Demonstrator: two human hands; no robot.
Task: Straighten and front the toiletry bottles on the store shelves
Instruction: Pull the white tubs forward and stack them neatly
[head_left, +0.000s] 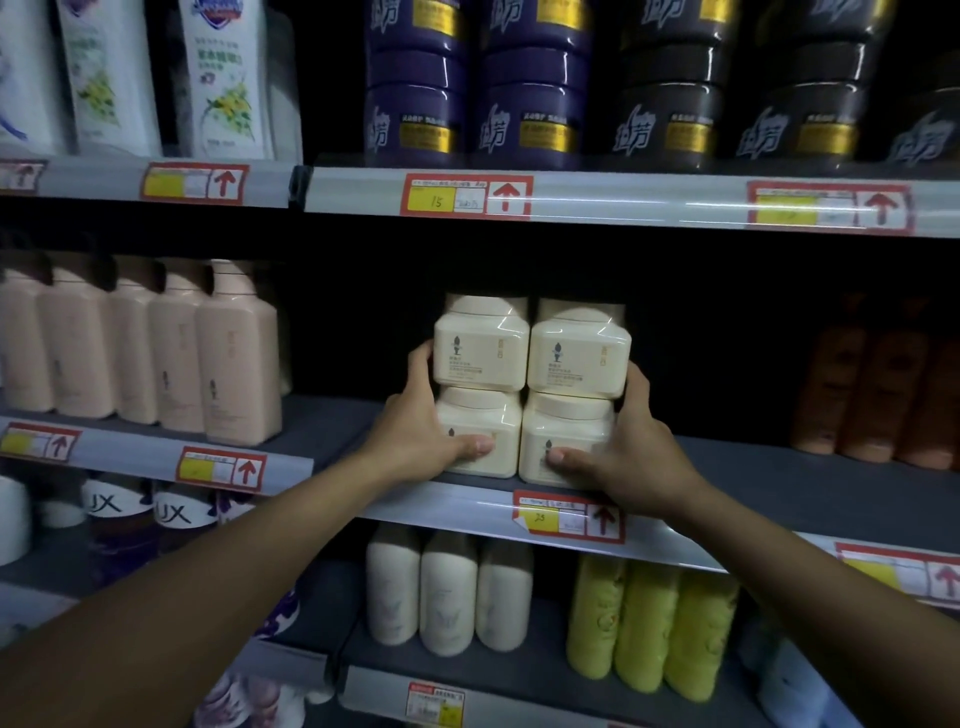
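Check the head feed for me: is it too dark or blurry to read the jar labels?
Head view: dim overall, back of shelf black; cream jars between left hand and right hand are brightest, label print too soft to read; glare streaks on lids, edges curved by wide-angle lens.

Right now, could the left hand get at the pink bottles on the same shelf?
Probably yes: bare shelf lies between the left hand and the pink bottles, but it must first let go of the cream jars.

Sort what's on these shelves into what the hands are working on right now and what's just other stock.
In hand:
cream jars, two stacks of two
left hand, gripping the left stack
right hand, gripping the right stack

Other stock:
pink pump bottles
purple jars
yellow bottles
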